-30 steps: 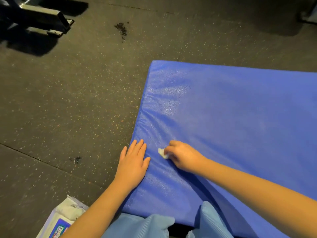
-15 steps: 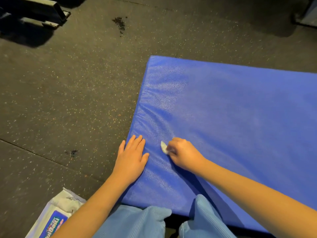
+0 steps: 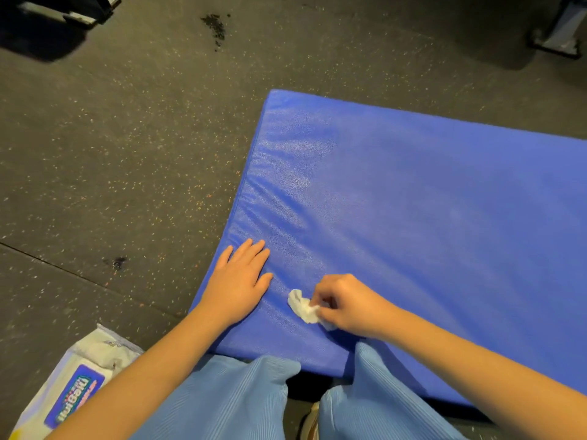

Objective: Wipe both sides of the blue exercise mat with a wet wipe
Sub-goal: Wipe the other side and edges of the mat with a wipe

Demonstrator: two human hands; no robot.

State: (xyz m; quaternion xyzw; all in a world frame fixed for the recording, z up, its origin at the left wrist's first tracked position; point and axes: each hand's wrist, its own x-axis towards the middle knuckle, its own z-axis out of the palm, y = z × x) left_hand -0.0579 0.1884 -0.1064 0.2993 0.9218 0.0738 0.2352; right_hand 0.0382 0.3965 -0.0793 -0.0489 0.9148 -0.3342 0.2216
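Observation:
The blue exercise mat point(image 3: 413, 217) lies flat on a dark speckled floor and fills the right half of the view. My left hand point(image 3: 236, 281) rests flat, fingers together, on the mat's near left corner. My right hand point(image 3: 349, 304) is beside it, fingers pinched on a crumpled white wet wipe point(image 3: 301, 306) that presses on the mat near the front edge. Part of the wipe is hidden under my fingers.
A pack of wet wipes point(image 3: 73, 392) lies on the floor at the lower left, beside my left forearm. My knees in light blue trousers point(image 3: 228, 401) touch the mat's front edge. Metal equipment bases stand at the far left point(image 3: 79, 11) and far right point(image 3: 562, 30).
My right hand has drawn the wipe toward me and slightly right along the mat. More of the wipe shows now. My left hand stays pressed on the corner.

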